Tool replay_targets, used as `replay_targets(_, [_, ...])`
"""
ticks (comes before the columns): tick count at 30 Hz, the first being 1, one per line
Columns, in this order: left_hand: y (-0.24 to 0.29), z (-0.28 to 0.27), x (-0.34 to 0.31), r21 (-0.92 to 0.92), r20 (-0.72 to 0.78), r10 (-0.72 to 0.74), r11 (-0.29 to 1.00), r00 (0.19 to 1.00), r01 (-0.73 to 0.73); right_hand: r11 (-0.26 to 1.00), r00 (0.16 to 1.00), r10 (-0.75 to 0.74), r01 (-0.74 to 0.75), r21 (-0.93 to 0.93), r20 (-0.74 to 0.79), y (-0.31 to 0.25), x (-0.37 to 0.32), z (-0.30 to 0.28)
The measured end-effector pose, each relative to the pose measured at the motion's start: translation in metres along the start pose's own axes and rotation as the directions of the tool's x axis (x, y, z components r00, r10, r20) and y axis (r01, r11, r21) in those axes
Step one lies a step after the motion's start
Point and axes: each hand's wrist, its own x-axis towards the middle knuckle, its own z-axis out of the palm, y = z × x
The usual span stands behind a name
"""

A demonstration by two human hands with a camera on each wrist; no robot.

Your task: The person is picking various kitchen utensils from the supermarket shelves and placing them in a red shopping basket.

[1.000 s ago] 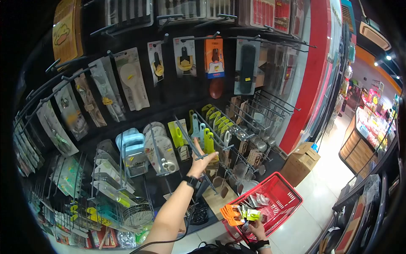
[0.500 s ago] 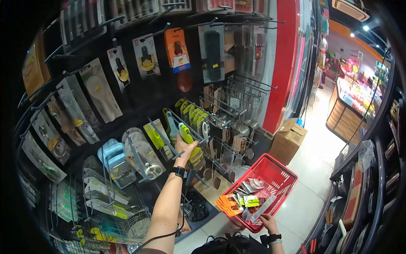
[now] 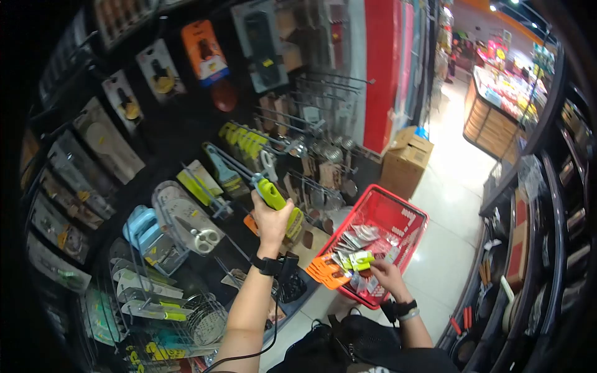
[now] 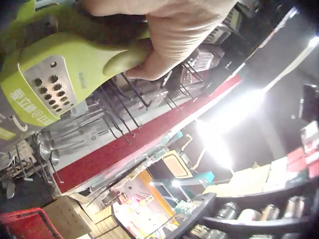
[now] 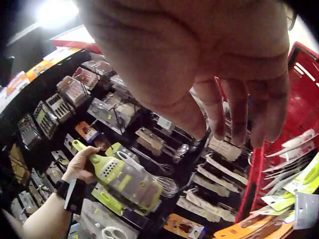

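My left hand (image 3: pixel 272 221) grips a green grater (image 5: pixel 130 181) by its handle, in front of the hanging rack. The grater's perforated metal plate shows in the left wrist view, below the thumb. My right hand (image 3: pixel 390 278) hangs over the near side of a red shopping basket (image 3: pixel 387 214), its fingers loosely extended in the right wrist view. Close to that hand in the basket lie green packages (image 3: pixel 359 260), and orange packages (image 3: pixel 326 271) stick out over the rim. A blue-handled tool (image 3: pixel 217 163) hangs on a hook behind the grater.
Metal hooks on the dark wall carry several carded kitchen tools, among them a blue-handled slicer (image 3: pixel 142 229) and white-handled scissors (image 3: pixel 206 241). A cardboard box (image 3: pixel 404 165) stands on the floor beyond the basket. Shelves (image 3: pixel 547 205) of goods line the right side.
The left hand has gone from reaching among the hanging handles to gripping the green grater and drawing it toward me. The right hand has lifted off the basket's packages. The view has swung right.
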Motion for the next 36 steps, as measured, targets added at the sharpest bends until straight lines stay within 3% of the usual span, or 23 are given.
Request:
replay_targets(5, [0.042,0.023,-0.053,-0.02,0.136,0.014,1.0,0.991,-0.011,0.958,0.996,-0.091,0.082,0.275,0.021,-0.071,0.004,-0.007])
replay_targets(6, [0.057,0.026,-0.067,-0.11,0.225,0.036,0.994,0.974,-0.011,0.948,0.987,-0.157,0.157,0.275,-0.023,-0.092,0.002,-0.007])
replay_targets(9, [0.037,0.056,-0.115,0.028,0.326,0.244,0.963,0.913,-0.268,0.909,0.934,-0.318,0.35,0.228,-0.163,-0.12,-0.001,0.005])
replay_targets(11, [0.042,0.072,-0.143,0.05,0.428,0.307,0.931,0.85,-0.361,0.873,0.908,-0.285,0.379,0.309,-0.309,-0.125,-0.002,0.018])
replay_targets(13, [0.044,0.083,-0.164,-0.028,0.489,0.415,0.886,0.767,-0.462,0.83,0.933,-0.063,0.245,0.501,-0.353,-0.124,-0.006,0.021])
replay_targets(15, [0.036,0.094,-0.177,-0.019,0.543,0.471,0.835,0.695,-0.55,0.818,0.898,-0.02,0.267,0.51,-0.439,-0.107,0.001,0.02])
replay_targets(16, [0.031,0.1,-0.181,-0.015,0.541,0.465,0.838,0.7,-0.545,0.836,0.892,0.007,0.242,0.492,-0.452,-0.099,0.003,0.015])
replay_targets(19, [0.043,0.104,-0.172,-0.028,0.722,0.382,0.849,0.577,-0.528,0.846,0.883,0.058,0.204,0.493,-0.466,-0.067,0.021,-0.004])
replay_targets(23, [0.031,0.088,-0.159,-0.023,0.748,0.355,0.858,0.56,-0.512,0.916,0.862,-0.144,0.302,0.264,-0.486,-0.028,0.067,-0.037])
replay_targets(25, [0.018,0.076,-0.158,-0.03,0.757,0.333,0.878,0.562,-0.479,0.937,0.878,-0.159,0.278,0.21,-0.451,-0.01,0.093,-0.053])
replay_targets(27, [0.012,0.059,-0.157,-0.018,0.828,0.208,0.938,0.52,-0.346,0.962,0.891,-0.165,0.24,0.13,-0.423,0.007,0.123,-0.062])
replay_targets(31, [0.013,0.032,-0.158,0.031,0.83,0.144,0.953,0.538,-0.302,0.955,0.956,-0.19,0.232,0.184,-0.222,0.044,0.187,-0.066])
replay_targets(33, [0.009,0.021,-0.161,0.029,0.787,0.16,0.955,0.596,-0.295,0.927,0.905,-0.373,0.358,-0.11,-0.203,0.059,0.213,-0.064])
replay_targets(36, [0.014,0.003,-0.16,0.133,0.788,0.038,0.964,0.615,-0.23,0.95,0.94,-0.305,0.311,0.013,-0.152,0.088,0.252,-0.052])
